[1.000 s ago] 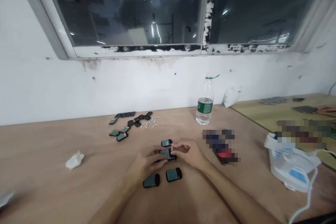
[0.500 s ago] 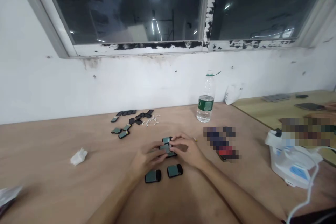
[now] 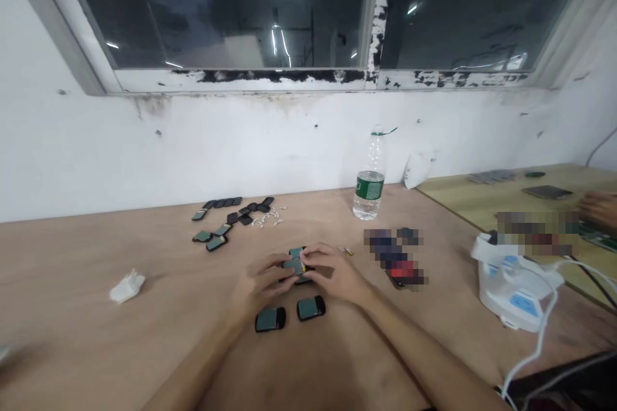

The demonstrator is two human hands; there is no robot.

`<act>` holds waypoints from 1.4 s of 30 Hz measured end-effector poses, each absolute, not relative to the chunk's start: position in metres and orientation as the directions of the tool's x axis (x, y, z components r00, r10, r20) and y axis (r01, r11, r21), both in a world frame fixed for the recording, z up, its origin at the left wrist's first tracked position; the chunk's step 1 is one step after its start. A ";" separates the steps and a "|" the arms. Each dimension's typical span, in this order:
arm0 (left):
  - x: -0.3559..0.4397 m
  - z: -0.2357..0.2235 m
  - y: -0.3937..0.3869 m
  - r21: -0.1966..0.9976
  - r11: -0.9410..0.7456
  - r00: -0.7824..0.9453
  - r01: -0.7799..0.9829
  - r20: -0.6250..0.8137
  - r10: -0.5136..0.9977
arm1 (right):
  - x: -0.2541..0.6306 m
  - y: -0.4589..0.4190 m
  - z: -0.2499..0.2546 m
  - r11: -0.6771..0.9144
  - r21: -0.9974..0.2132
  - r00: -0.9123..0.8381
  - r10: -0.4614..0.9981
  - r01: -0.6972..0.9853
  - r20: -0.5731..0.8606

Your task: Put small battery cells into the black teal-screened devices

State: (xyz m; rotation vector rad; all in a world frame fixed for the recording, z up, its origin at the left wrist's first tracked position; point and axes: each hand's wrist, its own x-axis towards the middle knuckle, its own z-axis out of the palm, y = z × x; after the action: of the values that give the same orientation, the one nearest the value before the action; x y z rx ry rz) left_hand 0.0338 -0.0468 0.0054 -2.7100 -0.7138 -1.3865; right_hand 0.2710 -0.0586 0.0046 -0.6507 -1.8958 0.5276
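My left hand [image 3: 263,281] is closed, thumb and fingers on the left side of a small black-cased device with a grey-green panel [image 3: 291,265]. At the right end of that device, my right hand [image 3: 335,273] pinches a small white-and-yellow strip [image 3: 303,266], mostly hidden by the fingertips. Another similar device [image 3: 295,252] shows just behind, and part of one [image 3: 303,280] lies underneath. Closer to me, two more rest flat on the table, a left device [image 3: 267,320] and a right device [image 3: 307,308]. Small yellow-tipped strips [image 3: 348,252] lie beyond my right hand.
Several black devices [image 3: 245,219] and scattered white bits [image 3: 270,217] lie at the back left. Crumpled tissue [image 3: 128,287] is at left. A water bottle [image 3: 369,196] stands near the wall. On the right are a white machine with cables [image 3: 513,298] and another person's hand [image 3: 600,209].
The view has shifted slightly, moving everything left in the picture. Both hands stay at the same device; a yellow part now shows by my right fingertips. Another person's hand has shifted at the right.
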 end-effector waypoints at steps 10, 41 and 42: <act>0.006 0.020 -0.013 0.534 -0.627 0.303 0.567 0.573 0.762 | 0.339 -0.030 0.005 0.645 -0.598 -0.163 0.733 0.476 0.661; 0.055 0.014 0.022 0.377 -0.604 0.560 0.702 0.231 0.795 | 0.324 -0.039 0.005 0.604 -0.643 -0.383 0.796 0.471 0.468; 0.054 0.013 0.021 0.378 -0.609 0.558 0.697 0.246 0.792 | 0.323 -0.038 0.004 0.608 -0.645 -0.378 0.793 0.462 0.477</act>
State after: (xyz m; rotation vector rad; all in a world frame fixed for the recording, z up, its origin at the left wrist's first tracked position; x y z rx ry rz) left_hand 0.0543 0.0214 0.0132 -2.9784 -1.4497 -0.6778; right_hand 0.3227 -0.0385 0.0042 -0.9889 -2.0348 0.5267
